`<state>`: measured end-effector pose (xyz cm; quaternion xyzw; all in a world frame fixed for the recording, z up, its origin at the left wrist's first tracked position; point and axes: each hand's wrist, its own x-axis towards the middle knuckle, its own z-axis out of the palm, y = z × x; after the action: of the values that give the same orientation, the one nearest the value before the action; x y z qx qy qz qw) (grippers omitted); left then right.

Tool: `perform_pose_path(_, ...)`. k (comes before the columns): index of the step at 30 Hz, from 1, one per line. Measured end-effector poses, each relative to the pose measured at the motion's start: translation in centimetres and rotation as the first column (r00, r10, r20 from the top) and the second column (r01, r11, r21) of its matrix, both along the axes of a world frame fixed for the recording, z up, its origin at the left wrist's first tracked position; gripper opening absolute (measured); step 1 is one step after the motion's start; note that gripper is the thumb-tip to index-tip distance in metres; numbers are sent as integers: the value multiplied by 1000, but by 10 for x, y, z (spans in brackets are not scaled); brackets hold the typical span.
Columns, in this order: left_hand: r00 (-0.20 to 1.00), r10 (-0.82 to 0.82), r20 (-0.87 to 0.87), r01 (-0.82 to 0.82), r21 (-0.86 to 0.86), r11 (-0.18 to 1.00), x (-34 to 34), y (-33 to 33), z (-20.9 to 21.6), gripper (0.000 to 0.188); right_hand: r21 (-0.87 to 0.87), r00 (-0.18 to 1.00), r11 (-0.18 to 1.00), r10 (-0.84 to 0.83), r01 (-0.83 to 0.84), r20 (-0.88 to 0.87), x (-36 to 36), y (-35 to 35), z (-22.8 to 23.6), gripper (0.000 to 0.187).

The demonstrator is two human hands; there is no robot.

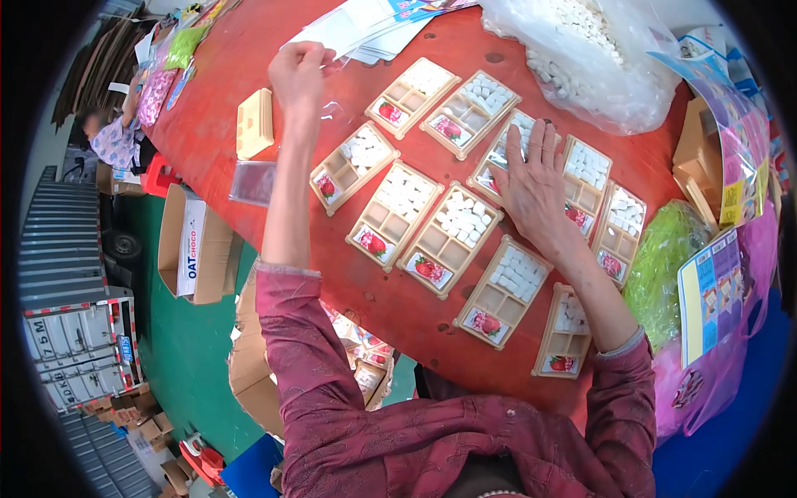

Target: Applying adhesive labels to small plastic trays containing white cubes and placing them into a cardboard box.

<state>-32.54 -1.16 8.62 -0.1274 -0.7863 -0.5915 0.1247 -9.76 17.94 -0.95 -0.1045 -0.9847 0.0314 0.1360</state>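
Note:
My left hand [296, 75] is raised over the far left of the red table [274, 33], its fingers pinched on a clear plastic sleeve [332, 104] that hangs below it. My right hand [535, 187] lies flat, fingers spread, on a beige compartment tray [501, 153] in the middle of the table. Several such trays [452, 236] lie in rows around it, each with white candy pieces in some compartments and a strawberry picture card at one end.
A large clear bag of white candies [589, 58] sits at the far right. A beige tray stack [255, 123] and a clear packet [251, 183] lie at the left. Printed packages [714, 290] and a green bag [664, 257] are at right. A cardboard box [195, 245] stands on the green floor; another person [112, 137] sits far left.

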Motion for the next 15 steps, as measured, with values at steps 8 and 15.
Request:
perform_pose_path(8,826,-443,349,123,656,745,14,-26,-23,10,-38,990,996,70,-75,-121,-3,0,33,55)
perform_pose_path(15,720,-597,354,215,704,677,54,-24,-34,10,-990,997,129,-40,-58,-64,-79,-37,72,39)
